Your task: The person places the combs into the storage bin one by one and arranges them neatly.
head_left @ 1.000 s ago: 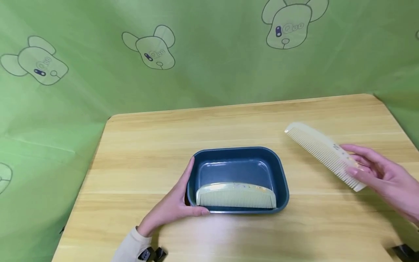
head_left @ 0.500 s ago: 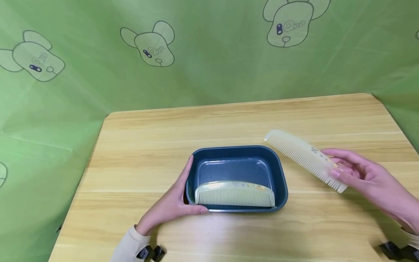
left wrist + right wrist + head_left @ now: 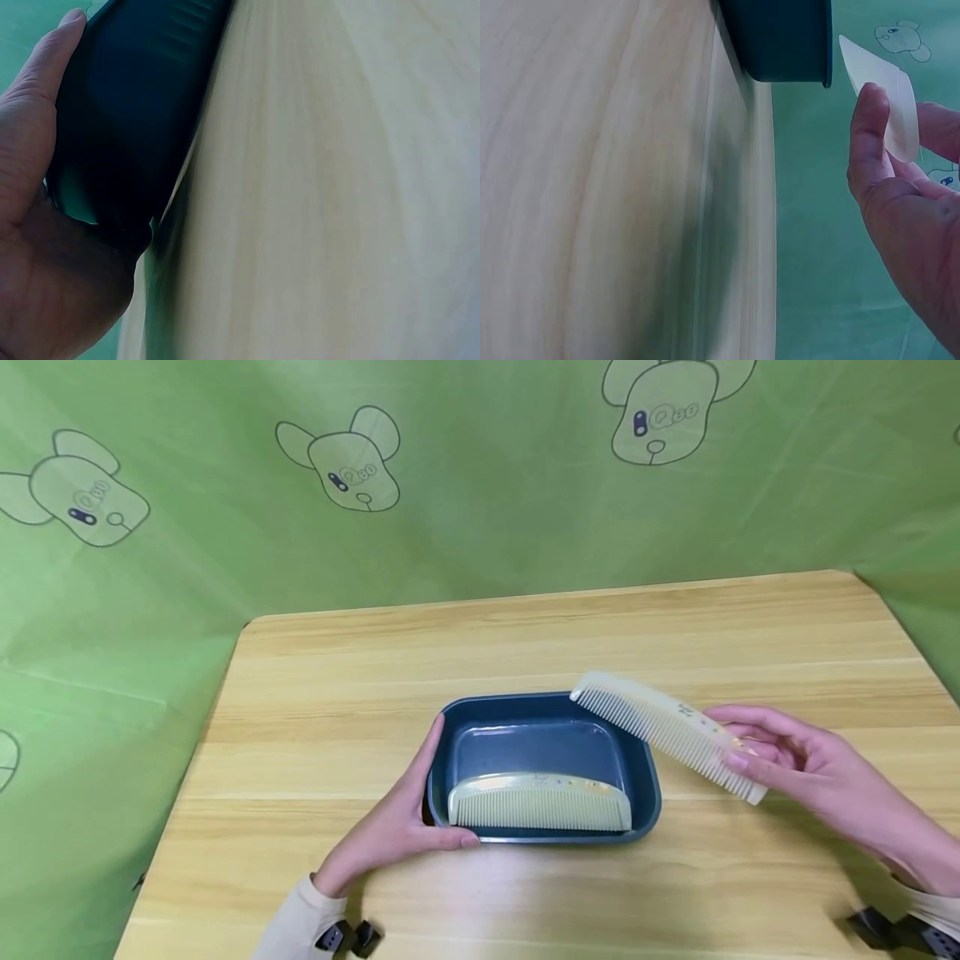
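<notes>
A dark blue rectangular plastic box point(image 3: 532, 750) stands on the table. Inside it, along the near wall, a pale comb point(image 3: 540, 808) rests with its teeth toward me. My left hand point(image 3: 393, 837) holds the box's near left corner, thumb along the front and a finger up the left side; the left wrist view shows the thumb on the box wall point(image 3: 142, 97). My right hand point(image 3: 817, 772) pinches a second pale comb point(image 3: 652, 718), printed with small flowers, between thumb and fingers. That comb slants up to the left, its far end above the box's back right corner.
The wooden table point(image 3: 360, 693) has rounded far corners. Green cloth point(image 3: 487, 543) with printed animal heads hangs behind it and at the sides. Black wrist devices point(image 3: 348, 939) sit at both sleeves, near the table's front.
My right hand has carried its comb leftward, from beside the box until the comb's tip is over the box's right side. My left hand and the box have stayed put.
</notes>
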{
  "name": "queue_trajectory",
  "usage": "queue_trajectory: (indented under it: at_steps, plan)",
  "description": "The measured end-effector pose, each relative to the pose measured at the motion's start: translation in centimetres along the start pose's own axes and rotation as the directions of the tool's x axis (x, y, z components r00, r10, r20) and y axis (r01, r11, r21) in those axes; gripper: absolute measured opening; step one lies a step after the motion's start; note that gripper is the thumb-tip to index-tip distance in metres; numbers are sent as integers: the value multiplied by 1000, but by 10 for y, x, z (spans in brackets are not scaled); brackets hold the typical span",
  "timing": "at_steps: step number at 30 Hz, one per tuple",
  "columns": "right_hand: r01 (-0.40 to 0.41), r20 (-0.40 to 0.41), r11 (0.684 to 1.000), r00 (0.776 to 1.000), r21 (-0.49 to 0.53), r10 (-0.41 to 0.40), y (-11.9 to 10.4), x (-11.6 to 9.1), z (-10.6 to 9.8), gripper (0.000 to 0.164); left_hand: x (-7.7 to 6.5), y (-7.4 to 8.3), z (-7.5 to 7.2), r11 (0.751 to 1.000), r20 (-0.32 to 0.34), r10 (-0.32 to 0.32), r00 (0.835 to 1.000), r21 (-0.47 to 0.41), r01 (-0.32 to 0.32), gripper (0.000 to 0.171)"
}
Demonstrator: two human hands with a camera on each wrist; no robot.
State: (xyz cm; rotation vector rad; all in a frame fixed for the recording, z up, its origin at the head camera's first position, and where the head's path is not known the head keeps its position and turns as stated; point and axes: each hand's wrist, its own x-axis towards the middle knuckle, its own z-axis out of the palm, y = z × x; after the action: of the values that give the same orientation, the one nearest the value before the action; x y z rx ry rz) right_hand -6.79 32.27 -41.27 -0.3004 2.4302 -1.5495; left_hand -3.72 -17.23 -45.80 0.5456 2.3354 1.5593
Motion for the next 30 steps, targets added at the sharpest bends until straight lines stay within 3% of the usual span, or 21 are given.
queue_trajectory:
  at_steps: [6,14,25,30]
  plan:
    - [70,65,997,995,16,-71,2,2,3,53,0,0,0,1000,-3,-7,1000,-10,7,143]
    - [156,174,985,971,67,-166,-13,7,18,52,0,1,1,1000,-4,-7,1000,-16,7,143]
    - [202,241,969,943,139,-231,-28,14,40,47,0,1,0,1000,-2,3,1000,-6,-3,143]
    - [188,252,975,944,115,-211,-36,17,48,44,0,-1,0,1000,-3,13,1000,0,-13,144]
